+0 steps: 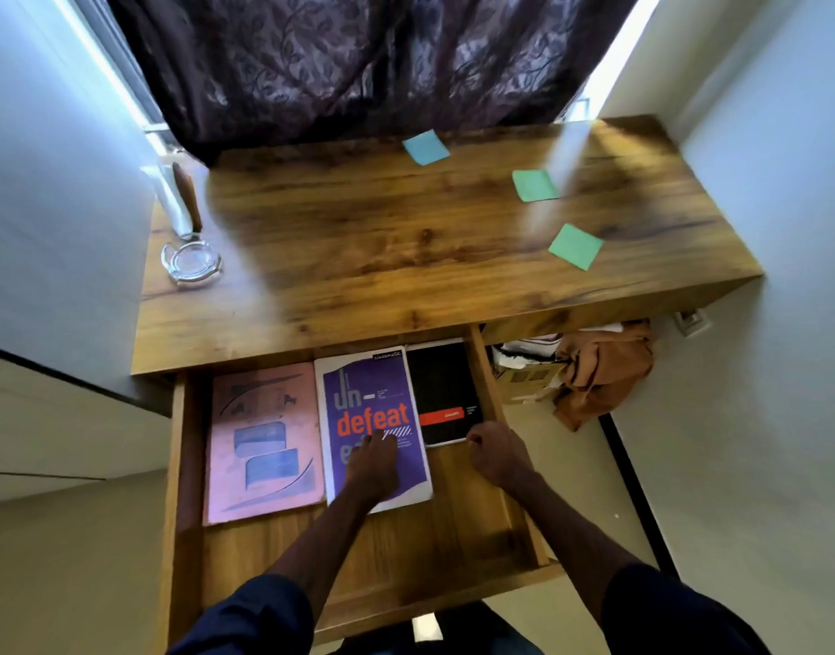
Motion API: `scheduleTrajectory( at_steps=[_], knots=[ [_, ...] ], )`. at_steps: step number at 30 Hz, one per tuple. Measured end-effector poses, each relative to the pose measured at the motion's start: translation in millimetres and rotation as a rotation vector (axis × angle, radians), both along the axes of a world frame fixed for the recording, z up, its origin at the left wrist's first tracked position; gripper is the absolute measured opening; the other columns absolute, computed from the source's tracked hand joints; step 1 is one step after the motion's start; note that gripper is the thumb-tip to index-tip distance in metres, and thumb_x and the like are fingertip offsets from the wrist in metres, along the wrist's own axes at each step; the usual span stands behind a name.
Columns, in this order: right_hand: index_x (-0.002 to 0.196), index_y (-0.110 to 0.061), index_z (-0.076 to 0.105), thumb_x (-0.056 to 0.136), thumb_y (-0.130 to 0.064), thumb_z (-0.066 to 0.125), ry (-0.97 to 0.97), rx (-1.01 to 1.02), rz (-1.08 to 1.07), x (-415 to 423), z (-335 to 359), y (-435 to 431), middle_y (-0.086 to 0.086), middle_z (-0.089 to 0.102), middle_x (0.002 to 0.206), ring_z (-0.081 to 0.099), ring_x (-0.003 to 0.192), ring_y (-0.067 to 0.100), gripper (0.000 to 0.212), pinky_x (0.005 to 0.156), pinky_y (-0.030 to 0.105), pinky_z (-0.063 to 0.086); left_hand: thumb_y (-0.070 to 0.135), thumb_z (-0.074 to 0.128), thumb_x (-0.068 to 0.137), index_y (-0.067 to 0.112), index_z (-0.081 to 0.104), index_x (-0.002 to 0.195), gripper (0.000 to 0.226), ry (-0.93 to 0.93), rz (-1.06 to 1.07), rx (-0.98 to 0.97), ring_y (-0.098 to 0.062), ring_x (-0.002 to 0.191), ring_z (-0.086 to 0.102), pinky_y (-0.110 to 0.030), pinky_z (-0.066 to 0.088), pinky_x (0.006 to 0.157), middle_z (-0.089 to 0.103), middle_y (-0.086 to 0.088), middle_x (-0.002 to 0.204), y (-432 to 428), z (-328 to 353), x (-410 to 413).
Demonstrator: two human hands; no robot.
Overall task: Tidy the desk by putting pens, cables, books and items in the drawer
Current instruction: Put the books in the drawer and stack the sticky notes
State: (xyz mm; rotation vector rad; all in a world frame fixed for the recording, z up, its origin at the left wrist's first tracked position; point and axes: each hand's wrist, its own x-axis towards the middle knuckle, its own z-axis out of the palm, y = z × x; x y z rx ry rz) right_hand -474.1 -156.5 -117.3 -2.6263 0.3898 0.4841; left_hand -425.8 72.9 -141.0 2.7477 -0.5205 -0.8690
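Fingers (left) on purple book

The wooden drawer stands pulled out below the tabletop. Three books lie flat in it side by side: a pink book at the left, a purple notebook in the middle and a black notebook with a red band at the right. The left grip rests flat on the purple cover. The right grip sits curled at the black notebook's near edge; whether it pinches it cannot be told. On the tabletop lie a blue sticky note, two green sticky notes and a glass ashtray. A dark curtain hangs behind.
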Motion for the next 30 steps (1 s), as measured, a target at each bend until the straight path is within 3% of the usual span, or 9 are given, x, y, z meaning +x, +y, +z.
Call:
scheduleTrajectory(
  at_steps=[4, 9, 14, 18, 25, 28, 30],
  knots=[
    [0.085, -0.021, 0.073, 0.09, -0.02, 0.055, -0.101, 0.001, 0.012, 4.8, 28.3, -23.0, -0.005, 0.068, 0.085, 0.063, 0.077, 0.009, 0.019, 0.067, 0.024, 0.049, 0.006, 0.048, 0.075, 0.003, 0.063, 0.114, 0.042, -0.098, 0.019, -0.164, -0.04, 0.112, 0.057, -0.048, 0.052, 0.089, 0.059, -0.018, 0.119, -24.7, 16.6, 4.7],
    [0.075, -0.02, 0.068, 0.082, -0.027, 0.046, -0.217, -0.01, 0.042, 19.7, 71.5, -80.9, -0.001, 0.07, 0.081, 0.065, 0.075, 0.015, 0.024, 0.066, 0.032, 0.054, 0.008, 0.051, 0.078, 0.011, 0.066, 0.106, 0.031, -0.195, 0.025, -0.256, -0.032, 0.103, 0.062, -0.043, 0.054, 0.085, 0.061, -0.009, 0.113, -87.7, 74.2, 9.0],
    [0.082, -0.015, 0.074, 0.085, -0.023, 0.057, -0.385, 0.03, -0.009, 7.6, 125.5, -167.2, 0.002, 0.073, 0.087, 0.065, 0.081, 0.017, 0.019, 0.073, 0.028, 0.05, 0.025, 0.044, 0.075, 0.019, 0.065, 0.092, 0.028, -0.26, -0.011, -0.267, -0.027, 0.1, 0.065, -0.04, 0.055, 0.084, 0.063, -0.002, 0.104, -168.8, 92.2, 18.2],
    [0.084, -0.019, 0.076, 0.081, -0.018, 0.06, -0.454, 0.042, -0.071, -15.1, 149.4, -250.7, -0.003, 0.075, 0.09, 0.069, 0.085, 0.015, 0.016, 0.073, 0.024, 0.051, 0.014, 0.058, 0.083, 0.02, 0.069, 0.104, 0.025, -0.359, -0.01, -0.322, -0.02, 0.104, 0.063, -0.035, 0.053, 0.087, 0.065, 0.001, 0.111, -248.4, 127.0, -4.9],
    [0.087, -0.011, 0.076, 0.075, -0.02, 0.055, -0.533, 0.034, -0.114, -64.5, 194.2, -361.5, 0.008, 0.075, 0.092, 0.069, 0.088, 0.025, 0.026, 0.079, 0.035, 0.055, 0.02, 0.058, 0.088, 0.026, 0.066, 0.11, 0.024, -0.356, -0.068, -0.321, -0.017, 0.106, 0.06, -0.035, 0.053, 0.086, 0.061, 0.005, 0.113, -375.2, 163.1, -43.5],
    [0.087, -0.005, 0.074, 0.076, -0.013, 0.058, -0.534, 0.034, -0.079, -75.2, 204.9, -391.1, 0.01, 0.074, 0.09, 0.067, 0.086, 0.024, 0.02, 0.079, 0.036, 0.055, 0.019, 0.061, 0.088, 0.027, 0.065, 0.1, 0.014, -0.37, -0.059, -0.319, -0.015, 0.1, 0.06, -0.032, 0.053, 0.081, 0.06, 0.007, 0.107, -403.1, 173.5, -47.1],
    [0.085, -0.002, 0.075, 0.077, -0.006, 0.059, -0.552, 0.027, -0.096, -77.9, 206.7, -403.6, 0.011, 0.075, 0.09, 0.069, 0.085, 0.024, 0.019, 0.077, 0.03, 0.054, 0.019, 0.064, 0.087, 0.029, 0.062, 0.092, 0.011, -0.366, -0.052, -0.32, -0.013, 0.094, 0.06, -0.031, 0.053, 0.078, 0.061, 0.007, 0.104, -413.0, 173.7, -44.7]
  ],
)
